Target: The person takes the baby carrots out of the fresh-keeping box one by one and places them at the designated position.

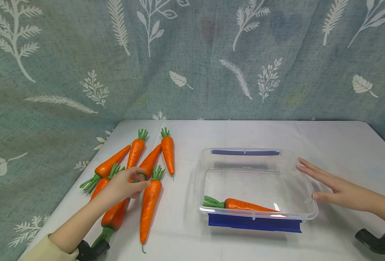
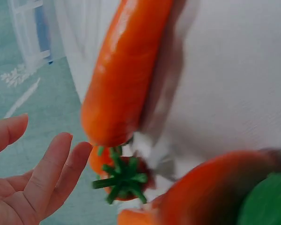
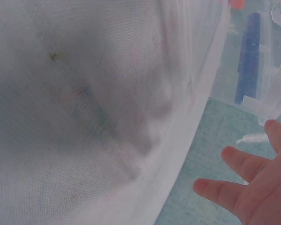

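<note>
Several orange carrots with green tops lie grouped at the left of the table. Over them reaches my left hand [image 1: 122,186], its fingers loosely bent beside the green top of the nearest carrot [image 1: 151,210]. In the left wrist view the fingers of that hand [image 2: 35,192] are spread apart, with nothing between them and a carrot [image 2: 126,75] alongside. A clear plastic box [image 1: 241,185] holds one carrot [image 1: 244,204] along its front wall. At the box's right side is my right hand [image 1: 339,188], fingers extended and thumb apart, fingertips right at the wall.
The box has a blue latch flap [image 1: 254,223] hanging at its front and another blue latch [image 1: 244,153] at the back. A white cloth covers the table [image 1: 349,145]. Behind it hangs a green-blue curtain [image 1: 195,43] with white leaf prints.
</note>
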The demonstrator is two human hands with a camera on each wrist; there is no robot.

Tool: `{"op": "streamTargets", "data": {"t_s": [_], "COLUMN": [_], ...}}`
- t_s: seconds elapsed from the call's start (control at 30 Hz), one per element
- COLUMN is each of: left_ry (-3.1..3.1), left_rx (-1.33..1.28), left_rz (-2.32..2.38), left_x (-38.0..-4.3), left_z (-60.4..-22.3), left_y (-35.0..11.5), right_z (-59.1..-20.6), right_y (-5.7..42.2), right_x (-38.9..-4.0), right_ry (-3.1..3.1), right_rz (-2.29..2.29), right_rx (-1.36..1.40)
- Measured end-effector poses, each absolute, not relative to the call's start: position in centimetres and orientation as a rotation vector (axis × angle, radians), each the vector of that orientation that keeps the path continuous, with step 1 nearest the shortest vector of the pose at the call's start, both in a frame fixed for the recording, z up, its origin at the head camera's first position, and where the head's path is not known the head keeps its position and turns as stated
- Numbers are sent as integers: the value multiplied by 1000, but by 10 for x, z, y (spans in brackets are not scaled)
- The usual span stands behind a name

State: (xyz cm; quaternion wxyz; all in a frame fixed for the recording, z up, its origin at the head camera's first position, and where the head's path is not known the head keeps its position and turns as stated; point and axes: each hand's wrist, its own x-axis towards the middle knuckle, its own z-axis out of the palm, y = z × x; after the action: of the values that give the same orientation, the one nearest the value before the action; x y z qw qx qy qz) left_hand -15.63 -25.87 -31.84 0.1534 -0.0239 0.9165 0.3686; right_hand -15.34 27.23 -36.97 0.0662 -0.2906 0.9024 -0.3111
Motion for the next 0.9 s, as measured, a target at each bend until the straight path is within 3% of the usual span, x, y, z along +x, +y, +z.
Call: {"op": "streamTargets", "data": {"t_s": [0.43,0.9], "left_ry": [2692,2774], "left_rx": [64,375], "left_rz": [1013,897], "left_x": [-165,-178], "left_z": [-283,-249], "left_y": [-238,-188], "right_z": [-371,-373], "right_y": [274,274], "right_x": [-155,-155], "right_ry": [2699,2716], "right_rz": [-966,-936], "right_rx": [-866,-856]}}
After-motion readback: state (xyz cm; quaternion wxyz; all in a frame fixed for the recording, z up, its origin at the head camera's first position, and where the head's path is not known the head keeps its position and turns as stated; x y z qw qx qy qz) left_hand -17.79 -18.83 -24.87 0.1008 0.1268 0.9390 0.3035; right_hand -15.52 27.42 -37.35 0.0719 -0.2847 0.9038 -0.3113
